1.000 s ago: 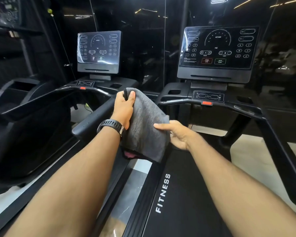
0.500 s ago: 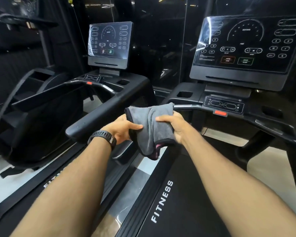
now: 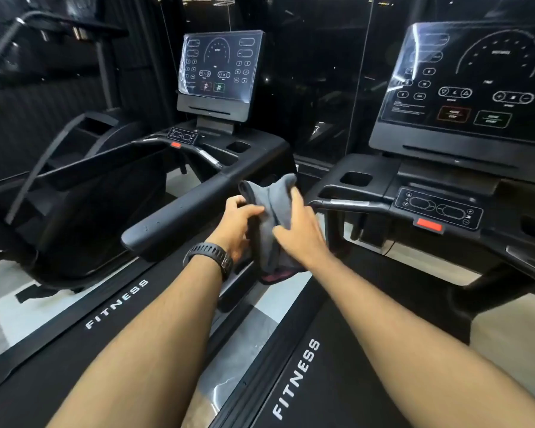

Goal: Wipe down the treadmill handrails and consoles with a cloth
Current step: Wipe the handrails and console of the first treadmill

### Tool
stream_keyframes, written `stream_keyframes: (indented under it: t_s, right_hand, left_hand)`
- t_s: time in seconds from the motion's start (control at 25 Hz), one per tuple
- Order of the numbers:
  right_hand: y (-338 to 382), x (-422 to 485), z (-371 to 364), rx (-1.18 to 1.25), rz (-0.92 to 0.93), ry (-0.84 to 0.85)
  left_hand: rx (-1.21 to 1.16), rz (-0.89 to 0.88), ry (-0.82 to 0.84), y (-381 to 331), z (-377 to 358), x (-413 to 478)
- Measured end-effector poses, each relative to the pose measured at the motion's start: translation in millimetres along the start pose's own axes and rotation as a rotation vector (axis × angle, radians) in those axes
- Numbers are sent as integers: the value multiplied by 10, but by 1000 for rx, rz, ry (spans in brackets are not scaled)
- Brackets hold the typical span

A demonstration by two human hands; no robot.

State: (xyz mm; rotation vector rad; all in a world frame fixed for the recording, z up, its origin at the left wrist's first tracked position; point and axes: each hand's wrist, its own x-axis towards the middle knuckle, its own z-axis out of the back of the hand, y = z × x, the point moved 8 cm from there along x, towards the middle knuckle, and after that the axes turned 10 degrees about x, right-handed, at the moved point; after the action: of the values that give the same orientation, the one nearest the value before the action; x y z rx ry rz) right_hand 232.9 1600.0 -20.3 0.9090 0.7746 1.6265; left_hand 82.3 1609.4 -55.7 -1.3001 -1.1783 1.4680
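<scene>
Only view, head camera: two forearms reached up from six o'clock and met near the centre, over the gap between two treadmills.
Cloth (image 3: 272, 199): grey, bunched and folded, held in the air at the centre between both hands; a dark pink edge hung at its six o'clock end. It touched neither machine.
Left hand (image 3: 237, 223): at the cloth's nine o'clock, thumb laid across the front and fingers curled behind, gripping it. A black watch (image 3: 209, 256) sat on that wrist.
Right hand (image 3: 301, 234): at the cloth's three o'clock, fingers wrapped over the fabric and thumb pinching from below, also gripping.
Why held so: probably to gather the loose cloth into a thicker pad, so one palm could press it flat.
Left handrail (image 3: 179, 219): a thick black arm just at nine o'clock of the hands, close to them, not touched.
Right grip bar (image 3: 346, 205): a slim bar at three o'clock of the cloth, near the right fingertips, apart from them.
Left console (image 3: 220, 67): at eleven o'clock, well away.
Right console (image 3: 476, 84): at two o'clock, with a button panel (image 3: 439, 210) and red tab (image 3: 428, 225) beneath it.
Step in hand: readying the cloth; wiping seemed not yet begun here.
Risk: a loose corner might drag over the panel's buttons.
</scene>
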Motion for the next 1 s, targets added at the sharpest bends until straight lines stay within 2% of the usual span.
stream_keyframes:
  t_s: [0.12,0.2,0.24,0.32,0.4,0.44,0.48,0.56,0.68,0.8,0.88,1.0]
  right_hand:
    - [197,11,-387,-203,179,134]
    - [178,100,-532,-368,287,124]
    - [105,172,-631,-331,295,151]
    - [-62,300,-750,87,172,192]
    - [-207,408,-853,564,-43,192]
    - [-291,431,-907,719,-170,195]
    - [-359,460,-959,797,-256,214]
    - [-401,563,-1034,807,-275,246]
    - [-391,724,-1098,650,-164,254]
    - [-437,811,-1067,255,-6,237]
    - [-406,803,-1054,-21,183,197]
    - [-249,704,-1230,-313,535,142]
  left_hand:
    - [-159,43,110,20,48,140]
    - [-148,-9,43,75,216,274]
    - [-105,-36,-26,132,336,365]
    - [-61,-71,-146,215,512,456]
    - [-57,-89,-199,231,618,527]
    - [-67,-97,-206,218,643,556]
    - [-79,-108,-201,198,664,584]
    - [-76,-107,-208,163,726,643]
    - [41,-42,-311,224,840,674]
    - [328,40,-442,544,982,562]
    - [418,123,-529,833,1055,368]
    - [564,262,-609,1156,1077,42]
